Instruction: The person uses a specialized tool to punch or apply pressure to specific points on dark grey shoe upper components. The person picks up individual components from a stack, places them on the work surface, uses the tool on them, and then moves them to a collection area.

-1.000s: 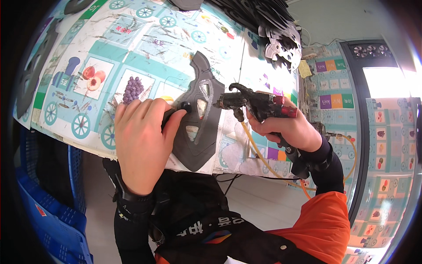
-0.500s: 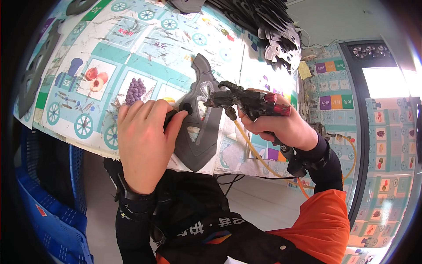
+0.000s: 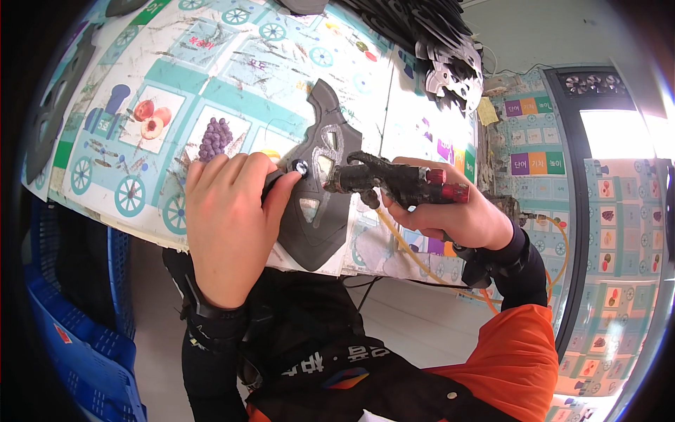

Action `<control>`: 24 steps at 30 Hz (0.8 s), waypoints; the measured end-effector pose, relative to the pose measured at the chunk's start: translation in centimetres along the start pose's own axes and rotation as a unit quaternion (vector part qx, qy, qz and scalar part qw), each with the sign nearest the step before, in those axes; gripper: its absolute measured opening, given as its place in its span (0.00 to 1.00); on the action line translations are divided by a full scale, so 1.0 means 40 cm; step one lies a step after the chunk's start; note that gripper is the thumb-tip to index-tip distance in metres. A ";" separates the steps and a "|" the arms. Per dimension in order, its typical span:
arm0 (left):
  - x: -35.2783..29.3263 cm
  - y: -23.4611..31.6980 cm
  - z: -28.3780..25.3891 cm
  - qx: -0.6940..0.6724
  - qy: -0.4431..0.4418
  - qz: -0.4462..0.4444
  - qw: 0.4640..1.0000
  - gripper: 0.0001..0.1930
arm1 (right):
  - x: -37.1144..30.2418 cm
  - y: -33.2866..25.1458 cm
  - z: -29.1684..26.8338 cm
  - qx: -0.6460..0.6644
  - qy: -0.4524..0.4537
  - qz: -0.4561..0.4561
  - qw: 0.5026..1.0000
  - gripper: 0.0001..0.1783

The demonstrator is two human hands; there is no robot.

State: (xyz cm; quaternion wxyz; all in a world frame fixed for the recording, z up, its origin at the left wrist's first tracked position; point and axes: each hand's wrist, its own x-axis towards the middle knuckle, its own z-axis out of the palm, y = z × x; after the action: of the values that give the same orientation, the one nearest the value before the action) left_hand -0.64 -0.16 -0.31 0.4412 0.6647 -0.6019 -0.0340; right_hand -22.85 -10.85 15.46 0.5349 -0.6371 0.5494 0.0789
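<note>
A dark grey flat panel (image 3: 316,235) with several cut-outs, some light-edged, is in front of me at the table's near edge. My left hand (image 3: 232,218) is closed on a black tool with a round, shiny end (image 3: 301,168), which lies over the panel's left edge; the rest of the tool is mostly hidden. My right hand (image 3: 457,218), wrapped around a dirt-caked spray gun (image 3: 394,181) with red knobs, keeps its nozzle pointed left, close above the cut-outs. A yellow hose (image 3: 401,239) hangs from the gun.
Printed paper with smears covers the table (image 3: 239,91). A pile of dark panels (image 3: 401,28) is stacked at the back, with more grey panels (image 3: 60,119) at the far left. Blue plastic crates (image 3: 84,344) stand low on the left. A covered wall and a dark frame (image 3: 576,211) are on the right.
The tool's round end, dark before, now shows a bright shine. The panel has shifted and turned slightly, and the spray gun has moved slightly toward me.
</note>
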 end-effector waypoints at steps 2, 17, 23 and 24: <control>-0.004 -0.002 -0.007 0.004 0.004 0.003 1.000 0.13 | -0.012 0.003 0.006 -0.017 -0.003 -0.010 1.000 0.38; -0.004 -0.005 0.000 -0.001 0.008 0.003 1.000 0.13 | -0.022 0.046 0.028 -0.073 -0.005 -0.172 0.982 0.30; -0.005 -0.003 0.002 -0.001 0.009 0.003 1.000 0.13 | -0.009 0.040 0.032 -0.080 -0.005 -0.178 0.981 0.33; -0.004 -0.002 0.003 -0.002 0.012 0.005 1.000 0.13 | -0.008 0.032 0.031 -0.106 -0.017 -0.172 0.979 0.34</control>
State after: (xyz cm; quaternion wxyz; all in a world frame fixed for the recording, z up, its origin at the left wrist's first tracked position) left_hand -0.69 -0.10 -0.52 0.4495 0.6612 -0.6001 -0.0252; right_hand -23.37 -9.48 14.43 0.4790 -0.7736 0.4113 0.0544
